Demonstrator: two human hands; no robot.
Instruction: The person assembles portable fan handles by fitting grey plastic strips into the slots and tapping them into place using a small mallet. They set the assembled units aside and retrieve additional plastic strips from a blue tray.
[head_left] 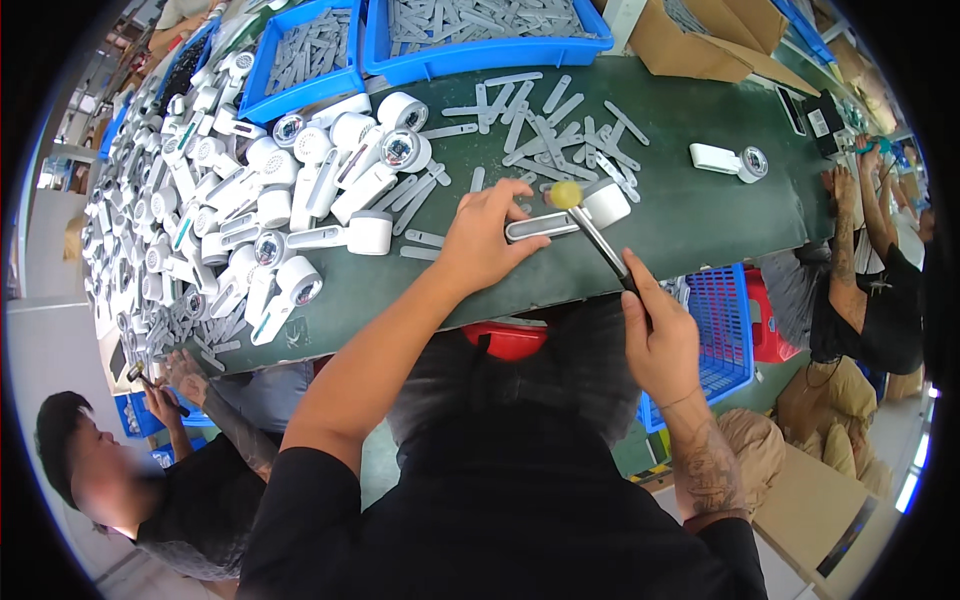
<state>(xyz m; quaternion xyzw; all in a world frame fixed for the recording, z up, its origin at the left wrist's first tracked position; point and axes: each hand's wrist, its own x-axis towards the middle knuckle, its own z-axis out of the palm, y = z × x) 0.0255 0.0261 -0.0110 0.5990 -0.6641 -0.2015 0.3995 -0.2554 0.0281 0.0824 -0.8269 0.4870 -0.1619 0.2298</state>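
My left hand grips the far end of a white hand shower head, thumb on the near side and fingers on the far side of its handle. A grey strip lies along the top of that handle. The round head points away to the right over the green table. My right hand is closed round the dark grip of a small mallet with a silver shaft. Its round yellow head is just over the shower head's handle; whether they touch, I cannot tell. Loose grey strips lie beyond my hands.
Many white shower heads are piled on the left. Blue trays of grey strips line the back, beside a cardboard box. One shower head lies at right. A co-worker sits left, another right. A blue basket stands below.
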